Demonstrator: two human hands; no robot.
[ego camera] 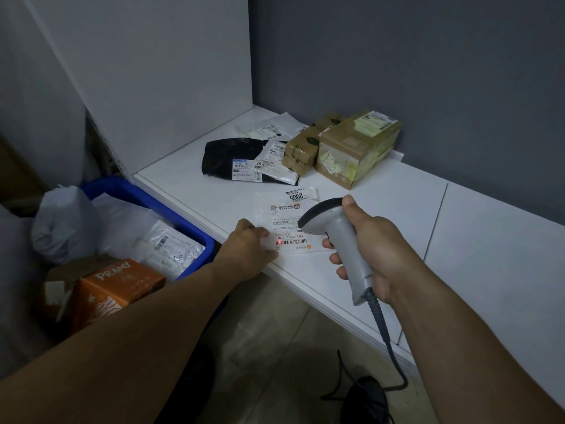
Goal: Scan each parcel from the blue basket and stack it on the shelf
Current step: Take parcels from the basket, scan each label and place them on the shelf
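A flat white parcel (pixel 282 214) with printed labels lies near the front edge of the white shelf (pixel 397 215). My left hand (pixel 249 249) presses on its left edge, fingers curled on it. My right hand (pixel 367 249) grips a grey barcode scanner (pixel 339 240), whose dark head points down at the parcel. A red scan dot glows on the barcode label (pixel 290 241). The blue basket (pixel 183 221) stands at the left below the shelf, holding white bags (pixel 128 228) and an orange box (pixel 119 289).
At the shelf's back lie a black bag parcel (pixel 226 157), a white envelope (pixel 269 130) and cardboard boxes (pixel 357 148), (pixel 301 153). A white side panel (pixel 159 71) bounds the shelf on the left and a grey wall behind. The scanner's cable (pixel 388 338) hangs to the tiled floor.
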